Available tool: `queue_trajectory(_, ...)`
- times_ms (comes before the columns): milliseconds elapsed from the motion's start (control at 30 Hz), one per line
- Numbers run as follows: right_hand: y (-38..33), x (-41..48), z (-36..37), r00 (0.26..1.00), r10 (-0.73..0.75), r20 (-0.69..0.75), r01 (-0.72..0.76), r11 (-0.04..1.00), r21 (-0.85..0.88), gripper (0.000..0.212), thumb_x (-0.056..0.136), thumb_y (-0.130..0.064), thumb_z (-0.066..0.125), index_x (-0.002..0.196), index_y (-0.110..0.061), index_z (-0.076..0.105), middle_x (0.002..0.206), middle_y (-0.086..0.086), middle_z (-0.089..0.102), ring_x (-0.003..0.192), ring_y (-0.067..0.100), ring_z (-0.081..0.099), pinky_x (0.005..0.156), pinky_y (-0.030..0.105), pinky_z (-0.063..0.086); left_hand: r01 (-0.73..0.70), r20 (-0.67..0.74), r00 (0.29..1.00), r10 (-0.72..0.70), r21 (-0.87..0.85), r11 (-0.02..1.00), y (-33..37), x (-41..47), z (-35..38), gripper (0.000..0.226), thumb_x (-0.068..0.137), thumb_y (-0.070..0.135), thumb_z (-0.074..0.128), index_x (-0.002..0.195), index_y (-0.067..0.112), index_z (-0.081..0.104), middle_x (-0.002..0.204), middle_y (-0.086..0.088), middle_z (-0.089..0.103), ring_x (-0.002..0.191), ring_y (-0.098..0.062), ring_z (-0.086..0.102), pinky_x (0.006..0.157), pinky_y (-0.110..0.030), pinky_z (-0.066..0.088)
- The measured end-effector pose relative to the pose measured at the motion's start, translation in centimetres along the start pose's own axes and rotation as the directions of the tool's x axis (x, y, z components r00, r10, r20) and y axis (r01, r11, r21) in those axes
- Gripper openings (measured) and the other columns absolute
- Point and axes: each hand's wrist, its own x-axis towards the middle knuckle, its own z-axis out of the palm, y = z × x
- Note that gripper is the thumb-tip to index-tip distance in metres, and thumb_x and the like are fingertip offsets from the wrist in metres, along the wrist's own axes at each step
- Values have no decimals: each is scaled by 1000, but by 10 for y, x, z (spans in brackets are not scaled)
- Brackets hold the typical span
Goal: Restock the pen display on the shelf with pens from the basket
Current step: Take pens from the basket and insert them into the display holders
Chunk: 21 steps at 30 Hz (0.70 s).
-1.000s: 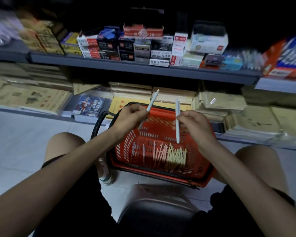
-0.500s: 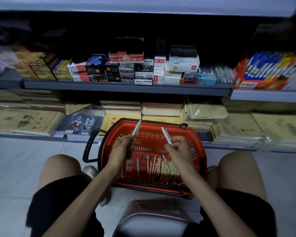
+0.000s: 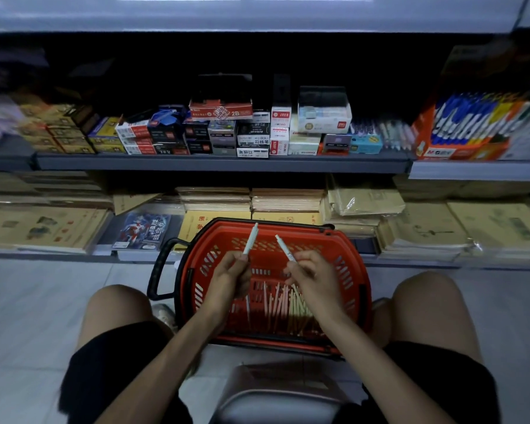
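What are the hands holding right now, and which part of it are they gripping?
Each holds one white pen by its lower end, upper end pointing up: left hand a pen, right hand another pen, above the red basket.

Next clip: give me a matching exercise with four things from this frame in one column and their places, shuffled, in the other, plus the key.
Things:
1. left hand
2. red basket
3. 2B box
4. loose pens

Places:
A. on top of the stacked boxes on the middle shelf
B. lying on the basket floor
C. on the floor between the person's knees
D. above the basket, gripping a white pen that points up

Pairs: 1-D, 2-C, 3-A, 4-B. The right hand grips a second white pen the same way.
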Motion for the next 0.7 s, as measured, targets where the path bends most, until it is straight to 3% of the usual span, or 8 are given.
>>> queue_trajectory(100,4,-1,3,1000,18,11,-18,1000,15,15,107,-20,54,103,-20,68,89,-1,77,73,16,74,70,31,55,-16,4,1000,15,44,999,-1,0,0,23,109,22,44,99,12,62,69,1,46,56,-11,37,55,-28,27)
queue_trajectory(200,8,2,7,989,147,-13,-143,978,151,26,111,-18,44,102,-12,68,90,8,77,72,21,71,60,28,50,-10,-10,1000,10,47,999,-2,1,0,29,109,20,40,100,11,66,70,1,46,55,-12,35,54,-28,26)
queue_trajectory(267,8,4,8,958,285,9,-274,912,306,30,111,-13,39,99,-4,66,90,18,75,68,24,69,55,28,50,7,-24,1000,-6,21,1000,0,-1,1,32,108,17,38,95,11,66,69,1,43,52,-10,30,50,-26,24)
queue_trajectory(367,7,4,9,903,418,96,-417,806,419,33,109,-12,38,96,0,65,87,18,75,67,24,69,54,28,52,30,-34,999,-30,-3,1000,0,-2,0,35,109,18,36,95,9,67,65,3,39,49,-9,27,47,-23,23)
queue_trajectory(500,8,1,13,892,433,128,-443,786,432,30,107,-13,44,95,-2,69,87,14,77,73,25,73,59,29,54,27,-17,999,-27,-6,1000,0,-3,-2,35,109,20,35,99,7,66,65,3,39,52,-10,27,47,-23,23)
queue_trajectory(633,12,-1,14,932,349,98,-361,874,326,12,99,-15,67,101,-8,76,98,13,79,94,33,75,76,41,61,-2,-14,1000,2,-19,1000,1,-4,-2,33,109,18,38,106,4,68,67,0,43,55,-12,32,52,-27,26)
queue_trajectory(700,12,-3,16,944,319,84,-329,892,310,8,96,-14,73,101,-9,77,92,13,79,92,33,75,83,45,61,-11,-12,1000,11,-14,1000,1,-4,-3,33,109,19,40,109,4,69,70,-2,48,58,-13,40,56,-28,32)
